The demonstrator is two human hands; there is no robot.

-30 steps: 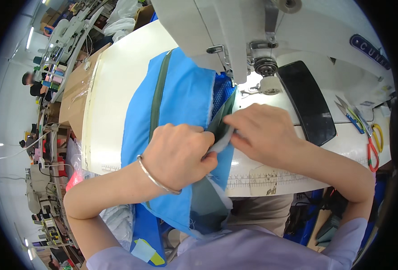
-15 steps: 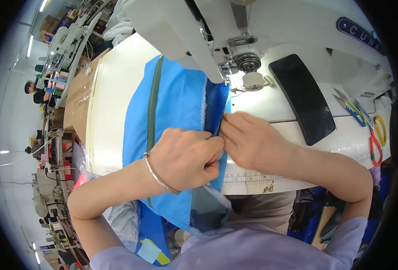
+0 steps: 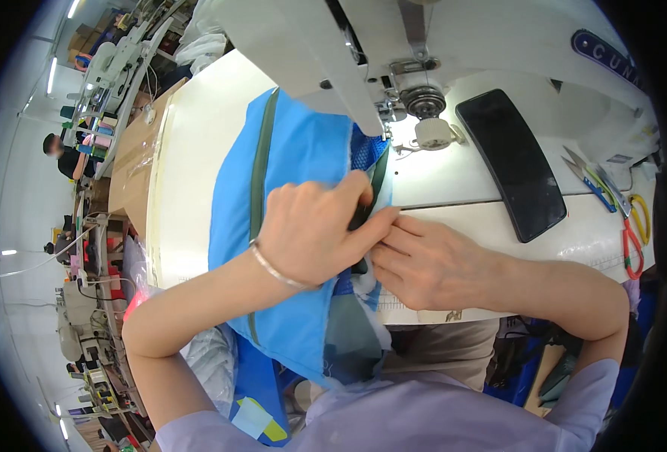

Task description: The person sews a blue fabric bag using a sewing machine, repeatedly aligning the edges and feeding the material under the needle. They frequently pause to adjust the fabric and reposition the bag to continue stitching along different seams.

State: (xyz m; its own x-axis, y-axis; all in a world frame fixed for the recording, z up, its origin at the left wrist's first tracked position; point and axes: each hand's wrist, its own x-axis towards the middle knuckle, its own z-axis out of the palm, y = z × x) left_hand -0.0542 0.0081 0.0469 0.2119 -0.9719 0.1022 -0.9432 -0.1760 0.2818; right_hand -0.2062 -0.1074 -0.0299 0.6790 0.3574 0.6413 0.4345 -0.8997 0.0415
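A blue fabric piece (image 3: 232, 200) with a dark green strip and a blue mesh part (image 3: 365, 151) lies under the sewing machine's presser foot (image 3: 386, 129). My left hand (image 3: 311, 226), with a silver bangle at the wrist, is closed on the right-hand edge of the fabric; its thumb reaches across to my right hand. Dark green edging (image 3: 381, 175) runs from the foot down to my fingers. My right hand (image 3: 431, 264) pinches the same edge just below; its fingertips are partly hidden. A grey-green panel (image 3: 352, 343) of the piece hangs over the table's front edge.
The sewing machine head (image 3: 296, 53) overhangs the white table (image 3: 190, 143). At right lie a black phone (image 3: 510, 166), scissors with red and yellow handles (image 3: 633, 248) and blue-handled snips (image 3: 597, 188). A cardboard box (image 3: 131, 169) adjoins the table's left side. A person (image 3: 66, 154) is farther off.
My left hand has gone from a fist to a more opened grip, thumb stretched toward my right hand. My right hand has come down along the edge. The dark green edging shows more.
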